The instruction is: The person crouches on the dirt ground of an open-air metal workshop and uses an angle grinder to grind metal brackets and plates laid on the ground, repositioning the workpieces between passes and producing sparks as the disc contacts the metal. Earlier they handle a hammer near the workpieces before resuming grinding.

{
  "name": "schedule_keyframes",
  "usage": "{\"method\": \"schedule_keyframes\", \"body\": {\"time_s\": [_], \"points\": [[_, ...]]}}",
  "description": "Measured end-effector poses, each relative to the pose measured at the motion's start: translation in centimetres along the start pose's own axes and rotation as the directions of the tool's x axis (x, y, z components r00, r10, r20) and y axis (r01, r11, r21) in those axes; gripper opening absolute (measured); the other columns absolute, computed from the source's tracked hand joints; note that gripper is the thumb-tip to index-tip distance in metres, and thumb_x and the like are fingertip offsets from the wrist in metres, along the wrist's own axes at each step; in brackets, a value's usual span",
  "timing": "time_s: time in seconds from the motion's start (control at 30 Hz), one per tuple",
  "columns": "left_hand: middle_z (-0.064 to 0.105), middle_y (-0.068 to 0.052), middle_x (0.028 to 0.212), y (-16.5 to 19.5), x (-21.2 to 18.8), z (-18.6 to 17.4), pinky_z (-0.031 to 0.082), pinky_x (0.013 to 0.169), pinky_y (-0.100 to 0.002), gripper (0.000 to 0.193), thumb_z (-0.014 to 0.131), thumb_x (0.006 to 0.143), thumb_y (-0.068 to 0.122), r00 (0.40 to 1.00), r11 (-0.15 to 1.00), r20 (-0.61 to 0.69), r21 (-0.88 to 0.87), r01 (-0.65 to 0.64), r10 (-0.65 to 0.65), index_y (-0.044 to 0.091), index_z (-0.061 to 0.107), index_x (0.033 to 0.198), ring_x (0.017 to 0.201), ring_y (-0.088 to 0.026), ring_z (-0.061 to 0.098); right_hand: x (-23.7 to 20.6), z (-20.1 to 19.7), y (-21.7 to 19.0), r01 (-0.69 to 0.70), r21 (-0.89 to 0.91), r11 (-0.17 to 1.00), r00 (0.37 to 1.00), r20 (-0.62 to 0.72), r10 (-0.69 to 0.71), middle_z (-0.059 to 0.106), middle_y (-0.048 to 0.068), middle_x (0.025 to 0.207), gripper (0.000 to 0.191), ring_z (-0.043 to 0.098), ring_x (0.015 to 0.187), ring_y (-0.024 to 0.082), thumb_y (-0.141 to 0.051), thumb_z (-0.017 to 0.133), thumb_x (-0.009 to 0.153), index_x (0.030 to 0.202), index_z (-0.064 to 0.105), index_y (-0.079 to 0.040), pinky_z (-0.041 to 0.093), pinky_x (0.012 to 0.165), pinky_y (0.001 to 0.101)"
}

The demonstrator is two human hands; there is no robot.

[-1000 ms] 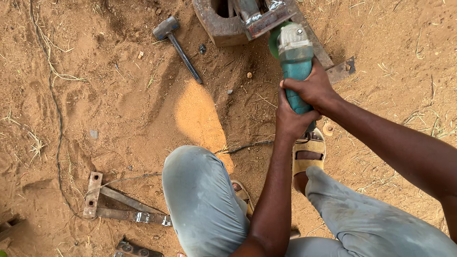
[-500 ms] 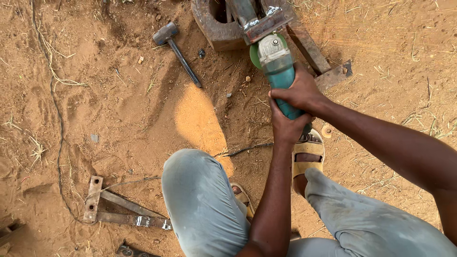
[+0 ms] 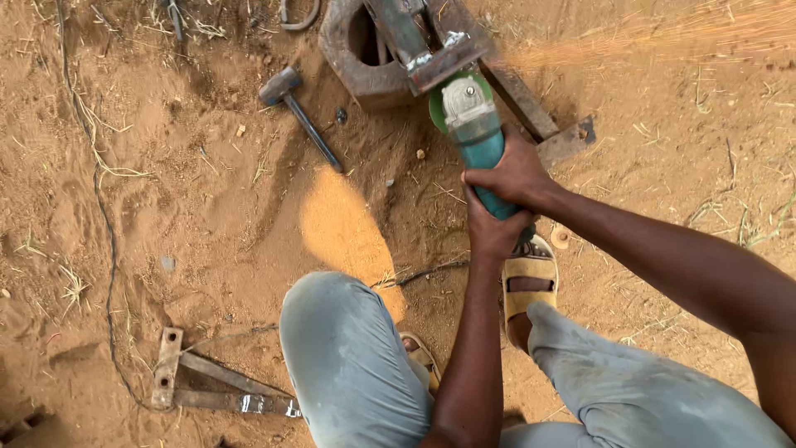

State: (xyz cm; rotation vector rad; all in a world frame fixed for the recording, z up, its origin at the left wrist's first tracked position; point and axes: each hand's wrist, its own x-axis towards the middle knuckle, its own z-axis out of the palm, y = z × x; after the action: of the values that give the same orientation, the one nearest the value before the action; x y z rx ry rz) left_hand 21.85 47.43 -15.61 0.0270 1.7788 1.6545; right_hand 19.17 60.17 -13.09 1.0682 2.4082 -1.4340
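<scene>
I hold a teal angle grinder [image 3: 474,133] with both hands. My right hand [image 3: 516,174] wraps the upper body of the tool. Just below it my left hand [image 3: 491,231] grips the rear end of the tool. The grinder's head touches a rusty angle-iron piece [image 3: 446,56] lying over a heavy rusted metal block [image 3: 356,58]. A stream of orange sparks [image 3: 663,37] flies off to the upper right. My knees in grey trousers [image 3: 348,357] fill the bottom of the view.
A hammer [image 3: 300,114] lies on the sandy ground to the left of the block. A welded flat-bar bracket [image 3: 217,387] lies at the bottom left. A thin black cable [image 3: 98,207] runs down the left side. My sandalled foot [image 3: 531,286] is under the grinder.
The grinder has moved up and left onto the angle-iron piece, and sparks now spray to the upper right. Both hands kept their grip.
</scene>
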Motion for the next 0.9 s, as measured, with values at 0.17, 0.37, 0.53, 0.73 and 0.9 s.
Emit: {"method": "schedule_keyframes", "body": {"time_s": [0.17, 0.37, 0.53, 0.73, 0.9], "points": [[0.056, -0.016, 0.136, 0.5, 0.8, 0.6, 0.057, 0.096, -0.044, 0.118, 0.087, 0.057, 0.023, 0.999, 0.997, 0.001, 0.065, 0.049, -0.049, 0.012, 0.023, 0.156, 0.119, -0.029, 0.063, 0.4, -0.7, 0.1, -0.029, 0.046, 0.999, 0.999, 0.022, 0.028, 0.068, 0.02, 0.12, 0.089, 0.07, 0.106, 0.033, -0.04, 0.086, 0.065, 0.136, 0.049, -0.001, 0.056, 0.094, 0.0443], [0.056, -0.018, 0.137, 0.7, 0.9, 0.9, 0.058, 0.097, -0.044, 0.116, 0.087, 0.059, 0.024, 1.0, 0.998, 0.011, 0.063, -0.015, 0.014, 0.009, 0.026, 0.156, 0.12, -0.03, 0.064, 0.5, -1.2, 0.5, 0.065, 0.159, 0.985, 0.998, -0.014, -0.064, 0.067, 0.018, 0.125, 0.092, 0.068, 0.11, 0.029, -0.034, 0.086, 0.066, 0.143, 0.046, -0.002, 0.055, 0.096, 0.0422], [0.057, -0.019, 0.137, 0.6, 0.9, 1.1, 0.058, 0.095, -0.043, 0.119, 0.087, 0.061, 0.022, 0.986, 0.997, 0.154, 0.047, 0.058, -0.064, 0.008, 0.02, 0.158, 0.118, -0.031, 0.064, -0.2, -1.4, 1.3, 0.017, 0.181, 0.983, 0.998, -0.056, -0.007, 0.066, 0.016, 0.124, 0.09, 0.068, 0.111, 0.028, -0.03, 0.09, 0.069, 0.142, 0.045, -0.002, 0.056, 0.097, 0.0417], [0.055, -0.017, 0.149, -1.3, -0.4, 1.6, 0.052, 0.11, -0.042, 0.084, 0.079, 0.093, 0.027, 0.92, 0.979, 0.334, -0.097, -0.181, 0.203, 0.005, 0.034, 0.161, 0.132, -0.03, 0.059, -3.9, -5.7, 6.2, 0.004, 0.395, 0.919, 0.99, -0.133, 0.053, 0.062, 0.012, 0.12, 0.077, 0.068, 0.103, 0.023, -0.016, 0.086, 0.082, 0.141, 0.039, -0.003, 0.063, 0.08, 0.0379], [0.059, -0.017, 0.144, -3.8, 3.5, 2.0, 0.047, 0.109, -0.051, 0.083, 0.079, 0.081, 0.055, 0.914, 0.977, -0.36, 0.027, 0.21, -0.186, 0.004, 0.056, 0.143, 0.131, -0.03, 0.056, -8.0, -10.7, 9.5, 0.099, 0.631, 0.769, 0.958, -0.27, 0.098, 0.064, 0.014, 0.116, 0.061, 0.075, 0.094, 0.026, 0.006, 0.073, 0.093, 0.143, 0.039, 0.005, 0.068, 0.082, 0.0428]]}}
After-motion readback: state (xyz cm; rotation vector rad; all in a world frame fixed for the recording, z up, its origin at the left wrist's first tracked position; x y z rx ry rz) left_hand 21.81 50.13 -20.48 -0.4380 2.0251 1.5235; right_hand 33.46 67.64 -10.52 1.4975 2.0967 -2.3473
